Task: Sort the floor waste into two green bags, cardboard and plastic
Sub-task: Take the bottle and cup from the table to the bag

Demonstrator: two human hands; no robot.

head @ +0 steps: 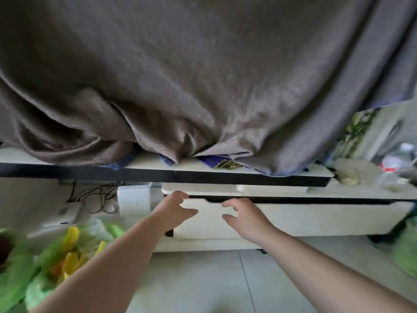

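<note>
Reaching toward the drawer [293, 219] at twelve o'clock, both hands are being held empty. Left hand [173, 211] and right hand [244, 216] fingers are being kept spread, loosely curled. A green bag [33, 267] is being seen at eight o'clock.

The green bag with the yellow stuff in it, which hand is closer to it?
Left. The left hand reaches out just above and right of the green bag on the floor. The right hand is farther right, in front of the white drawer.

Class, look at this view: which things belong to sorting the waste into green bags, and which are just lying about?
Belong to the job:
green bag with yellow scraps, lower left
second green bag, right edge
left hand and right hand, both empty

Just lying about:
brown cloth
white drawer
cables
</note>
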